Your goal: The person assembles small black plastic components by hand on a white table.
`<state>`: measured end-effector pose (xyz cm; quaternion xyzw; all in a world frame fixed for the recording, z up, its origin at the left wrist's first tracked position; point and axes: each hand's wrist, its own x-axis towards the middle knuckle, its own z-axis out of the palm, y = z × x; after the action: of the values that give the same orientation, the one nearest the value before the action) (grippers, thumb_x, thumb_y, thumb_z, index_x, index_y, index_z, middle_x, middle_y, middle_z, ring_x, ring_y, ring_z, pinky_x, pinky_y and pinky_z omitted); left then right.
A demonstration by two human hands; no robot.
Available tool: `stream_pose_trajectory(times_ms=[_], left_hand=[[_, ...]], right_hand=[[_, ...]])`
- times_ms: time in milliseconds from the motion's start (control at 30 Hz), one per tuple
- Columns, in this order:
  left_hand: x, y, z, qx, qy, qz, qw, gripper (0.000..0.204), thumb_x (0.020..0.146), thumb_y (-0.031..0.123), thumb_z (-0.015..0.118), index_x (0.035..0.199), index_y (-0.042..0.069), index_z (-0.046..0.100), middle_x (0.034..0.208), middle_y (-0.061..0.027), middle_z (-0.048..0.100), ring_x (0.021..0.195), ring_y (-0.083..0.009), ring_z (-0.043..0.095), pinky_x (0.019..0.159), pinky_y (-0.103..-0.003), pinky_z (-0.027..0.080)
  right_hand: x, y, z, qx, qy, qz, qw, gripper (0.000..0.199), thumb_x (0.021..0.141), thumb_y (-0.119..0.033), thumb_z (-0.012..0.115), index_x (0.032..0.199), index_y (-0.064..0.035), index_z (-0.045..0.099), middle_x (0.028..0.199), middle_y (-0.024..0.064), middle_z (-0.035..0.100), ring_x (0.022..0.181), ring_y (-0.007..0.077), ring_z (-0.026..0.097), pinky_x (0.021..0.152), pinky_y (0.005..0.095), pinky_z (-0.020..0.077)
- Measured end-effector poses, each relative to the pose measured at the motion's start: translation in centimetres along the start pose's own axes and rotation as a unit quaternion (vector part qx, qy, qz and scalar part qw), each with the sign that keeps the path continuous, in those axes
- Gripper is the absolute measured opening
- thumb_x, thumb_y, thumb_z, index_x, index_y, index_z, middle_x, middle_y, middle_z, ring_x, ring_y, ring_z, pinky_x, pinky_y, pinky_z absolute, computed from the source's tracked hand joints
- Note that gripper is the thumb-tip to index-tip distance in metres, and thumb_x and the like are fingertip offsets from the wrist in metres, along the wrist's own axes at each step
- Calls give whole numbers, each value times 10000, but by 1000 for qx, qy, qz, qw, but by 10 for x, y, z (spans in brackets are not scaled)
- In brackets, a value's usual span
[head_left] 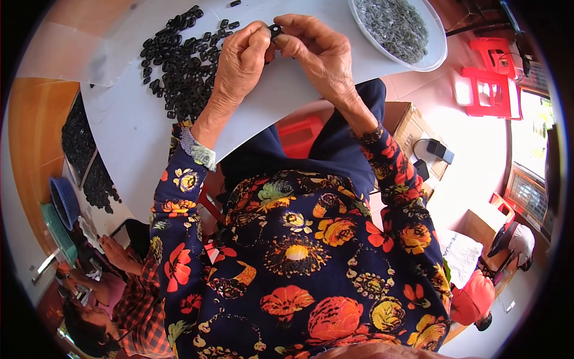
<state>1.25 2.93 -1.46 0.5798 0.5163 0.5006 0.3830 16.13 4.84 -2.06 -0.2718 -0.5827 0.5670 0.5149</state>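
Observation:
Above the white table, my left hand pinches a small black piece with a hole in it between thumb and bent fingers. My right hand closes on the same piece from the other side, thumb and fingertips meeting at it. Whether a second small part sits between the right fingertips is hidden. Left of my left hand lies a loose pile of small black pieces, apparently of the same kind. A round translucent tub of small clear plastic parts stands right of my right hand.
More black pieces lie on another surface at far left, near a blue basket and a green basket. A person in a checked shirt sits lower left. Red stools and a cardboard box stand right.

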Motion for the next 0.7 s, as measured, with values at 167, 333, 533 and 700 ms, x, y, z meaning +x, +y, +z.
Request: stream_pose_trajectory(times_ms=[167,333,533,700], left_hand=[[1,-1,-7,18,-16,-8,1000,237,873,192,458,729,6,485,574,-11,473,558,-71,433,513,-248,381],[-1,7,-6,30,-13,-2,999,238,881,203,471,764,3,527,578,-10,475,563,-71,438,516,-244,381],[-3,3,-5,23,-19,-2,1000,255,899,222,473,799,-6,527,594,0,457,568,-68,422,521,-238,381],[-5,0,-3,5,-26,-1,1000,246,908,213,465,797,-6,474,616,11,395,589,-65,373,521,-238,361]], right_hand=[[-2,4,-1,-33,-34,-13,999,337,818,10,643,1141,35,551,853,76,649,807,127,647,733,242,524],[0,8,-5,-88,-46,-52,994,362,784,15,670,1133,17,574,838,58,651,766,103,648,697,231,522],[4,16,-8,-156,-39,-92,983,371,733,-4,713,1089,-3,611,798,54,645,700,97,634,648,237,518],[5,13,-7,-173,-40,-104,979,352,720,-14,724,1056,-9,620,761,62,647,680,110,632,638,246,514]])
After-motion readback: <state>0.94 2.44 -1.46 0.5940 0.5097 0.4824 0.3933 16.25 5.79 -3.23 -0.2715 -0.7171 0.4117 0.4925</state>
